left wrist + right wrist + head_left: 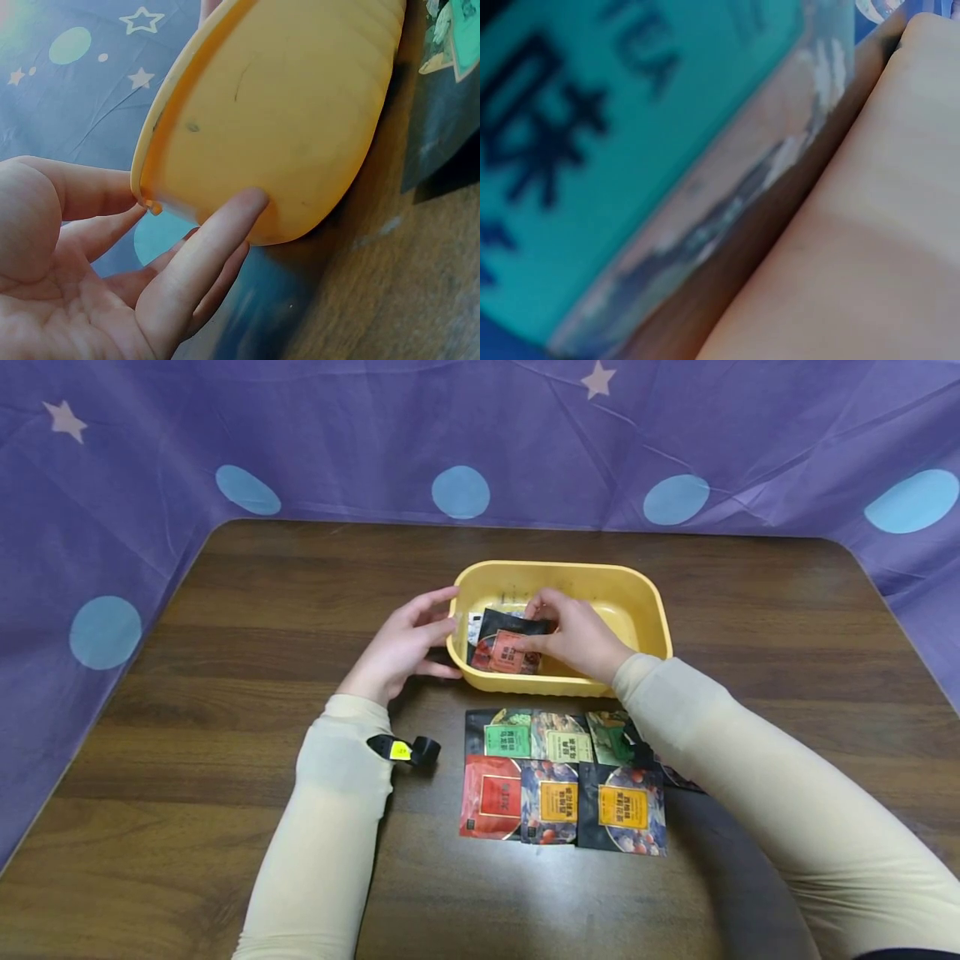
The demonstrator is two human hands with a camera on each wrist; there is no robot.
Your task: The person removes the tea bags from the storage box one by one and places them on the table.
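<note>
A yellow plastic tub (562, 687) stands on the table, with a black and red tea sachet (508, 643) lying in its left end and a white packet (474, 628) partly hidden beneath. My right hand (573, 631) reaches inside and pinches the black and red sachet between thumb and fingers. At the tub's left end, my left hand (401, 647) touches the outer wall with its fingers spread. The left wrist view has that hand (127, 277) with extended fingers against the tub (292, 112). A blurred teal-labelled packet (615, 135) fills much of the right wrist view.
Two rows of sachets lie in front of the tub, among them a red one (491, 797), a blue-orange one (550, 802) and a green-labelled one (498, 735). My right forearm covers part of the back row. A purple cloth (375, 443) hangs behind the wooden table (262, 693).
</note>
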